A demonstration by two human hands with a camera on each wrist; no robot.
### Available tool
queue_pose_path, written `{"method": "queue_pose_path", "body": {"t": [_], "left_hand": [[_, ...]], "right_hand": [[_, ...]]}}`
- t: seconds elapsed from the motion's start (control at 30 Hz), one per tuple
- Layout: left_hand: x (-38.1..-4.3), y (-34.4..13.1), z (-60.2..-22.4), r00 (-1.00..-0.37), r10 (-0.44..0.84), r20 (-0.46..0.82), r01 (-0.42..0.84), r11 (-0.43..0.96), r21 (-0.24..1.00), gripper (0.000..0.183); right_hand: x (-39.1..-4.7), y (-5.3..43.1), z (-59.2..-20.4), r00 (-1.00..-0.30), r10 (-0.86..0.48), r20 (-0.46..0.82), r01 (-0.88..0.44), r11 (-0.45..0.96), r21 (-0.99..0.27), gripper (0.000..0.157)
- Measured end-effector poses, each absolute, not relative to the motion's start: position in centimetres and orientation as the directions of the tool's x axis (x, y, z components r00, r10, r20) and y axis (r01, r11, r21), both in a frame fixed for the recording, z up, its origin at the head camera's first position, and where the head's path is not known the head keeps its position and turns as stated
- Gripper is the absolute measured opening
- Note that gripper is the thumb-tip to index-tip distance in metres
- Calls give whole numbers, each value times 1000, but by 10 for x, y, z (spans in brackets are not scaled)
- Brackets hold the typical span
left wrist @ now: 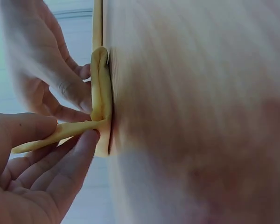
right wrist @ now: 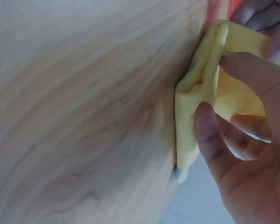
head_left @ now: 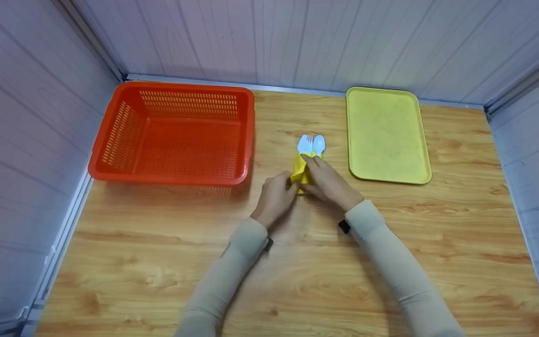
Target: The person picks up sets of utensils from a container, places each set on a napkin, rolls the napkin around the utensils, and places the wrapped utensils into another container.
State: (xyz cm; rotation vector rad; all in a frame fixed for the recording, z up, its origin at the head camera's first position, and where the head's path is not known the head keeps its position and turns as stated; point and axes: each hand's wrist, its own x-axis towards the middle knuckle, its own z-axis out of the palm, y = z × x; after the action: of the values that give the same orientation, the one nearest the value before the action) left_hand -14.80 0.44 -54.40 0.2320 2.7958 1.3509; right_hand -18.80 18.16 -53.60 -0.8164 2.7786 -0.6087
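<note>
A yellow napkin (head_left: pixel 301 174) is folded round white cutlery on the wooden table. Out of its far end stick a fork (head_left: pixel 309 139), a spoon (head_left: pixel 319 144) and a white piece beside the fork that looks like a knife. My left hand (head_left: pixel 275 195) pinches a raised flap of the napkin between thumb and fingers, as the left wrist view shows. From the right side, my right hand (head_left: pixel 331 184) holds the folded part, its fingertips (right wrist: pixel 206 119) pressed along the napkin's edge. The cutlery handles are hidden inside the cloth.
An orange-red plastic basket (head_left: pixel 171 180) stands at the back left, with slotted walls. To the right of the napkin lies a flat yellow tray (head_left: pixel 389 135). Pale panel walls (head_left: pixel 279 42) enclose the table at the back and both sides.
</note>
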Motion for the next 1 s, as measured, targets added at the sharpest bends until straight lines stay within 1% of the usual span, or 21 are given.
{"method": "queue_pose_path", "body": {"t": [0.13,0.3,0.4,0.6,0.8,0.9,1.0], "left_hand": [[-149,14,-542,-982,186,39,154,653,742,10],[-150,23,-538,-975,222,20,174,705,688,6],[-150,27,-538,-969,243,35,209,742,637,10],[-146,32,-540,-946,295,133,320,790,523,14],[-141,40,-541,-901,366,232,428,833,350,11],[-138,44,-539,-889,404,214,452,847,280,10],[-134,47,-537,-891,433,135,454,859,238,20]], "right_hand": [[-188,185,-537,-840,-539,-59,-444,746,-496,80],[-190,190,-538,-843,-530,-88,-388,715,-582,83],[-192,196,-537,-841,-528,-114,-345,687,-640,84],[-193,208,-537,-827,-537,-168,-262,632,-729,86],[-190,221,-539,-806,-559,-193,-218,584,-782,85],[-189,227,-540,-797,-570,-201,-159,518,-840,82],[-187,232,-541,-795,-567,-215,-69,437,-897,76]]}}
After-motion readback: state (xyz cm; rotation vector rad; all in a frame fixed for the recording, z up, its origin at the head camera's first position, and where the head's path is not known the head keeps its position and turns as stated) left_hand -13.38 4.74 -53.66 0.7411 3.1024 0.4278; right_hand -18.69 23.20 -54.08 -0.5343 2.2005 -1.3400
